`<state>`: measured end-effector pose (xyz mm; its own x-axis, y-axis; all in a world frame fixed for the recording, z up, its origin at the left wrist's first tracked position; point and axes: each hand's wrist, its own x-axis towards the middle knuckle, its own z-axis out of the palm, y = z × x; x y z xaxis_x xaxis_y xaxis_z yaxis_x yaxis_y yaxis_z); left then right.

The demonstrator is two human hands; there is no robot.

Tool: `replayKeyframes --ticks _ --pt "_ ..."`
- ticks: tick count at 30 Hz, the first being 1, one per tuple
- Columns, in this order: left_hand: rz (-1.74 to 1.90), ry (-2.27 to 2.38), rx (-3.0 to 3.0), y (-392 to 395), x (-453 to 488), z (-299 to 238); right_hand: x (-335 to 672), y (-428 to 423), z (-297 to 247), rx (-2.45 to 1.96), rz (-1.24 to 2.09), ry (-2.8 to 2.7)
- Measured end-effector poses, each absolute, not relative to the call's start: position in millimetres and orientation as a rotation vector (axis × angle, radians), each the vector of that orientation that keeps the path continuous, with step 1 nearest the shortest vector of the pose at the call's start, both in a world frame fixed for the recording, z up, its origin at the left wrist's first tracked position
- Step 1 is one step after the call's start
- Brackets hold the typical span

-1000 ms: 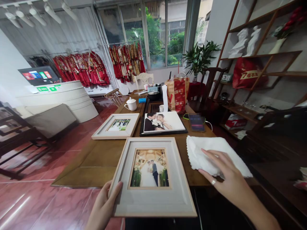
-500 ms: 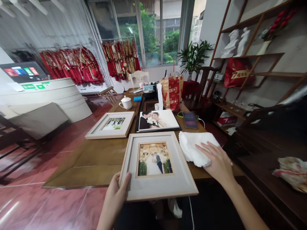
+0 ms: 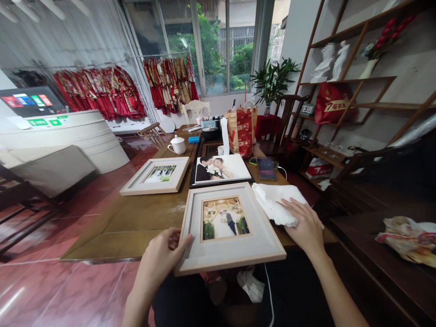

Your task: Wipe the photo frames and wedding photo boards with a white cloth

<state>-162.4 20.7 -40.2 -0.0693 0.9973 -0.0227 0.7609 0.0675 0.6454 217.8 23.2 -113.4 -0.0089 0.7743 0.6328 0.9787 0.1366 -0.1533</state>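
Two pale-framed wedding photos lie on a wooden surface (image 3: 143, 218). The left hand (image 3: 163, 252) grips the nearer frame (image 3: 228, 254) at the near edge, the farther frame (image 3: 136, 184) behind it. The right hand (image 3: 304, 227) lies flat, fingers open, on one white cloth (image 3: 272, 200) just beside it.

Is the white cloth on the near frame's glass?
No, the white cloth lies on the table beside the near frame, under the right hand.
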Motion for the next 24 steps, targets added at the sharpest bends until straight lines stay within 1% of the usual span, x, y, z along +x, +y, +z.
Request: replayKeyframes --ticks 2,5,8,13,16,21,24 --pt "0.835 1.811 1.816 30 -163 -42 219 23 -114 -1.677 -0.439 -1.838" --pt "1.052 1.490 1.852 43 -158 -47 219 23 -114 -1.677 -0.443 -1.838" --pt "1.091 1.260 1.932 53 -152 -50 218 23 -112 -1.682 -0.452 -1.836" --pt "1.102 1.082 1.972 62 -149 -56 218 23 -113 -1.680 -0.453 -1.844" --pt "1.115 1.066 1.982 64 -151 -63 218 23 -113 -1.687 -0.449 -1.832" --pt "1.037 1.295 1.848 66 -154 -75 218 23 -114 -1.672 -0.451 -1.824" --pt "0.995 1.328 1.812 71 -155 -76 218 23 -114 -1.667 -0.458 -1.822"
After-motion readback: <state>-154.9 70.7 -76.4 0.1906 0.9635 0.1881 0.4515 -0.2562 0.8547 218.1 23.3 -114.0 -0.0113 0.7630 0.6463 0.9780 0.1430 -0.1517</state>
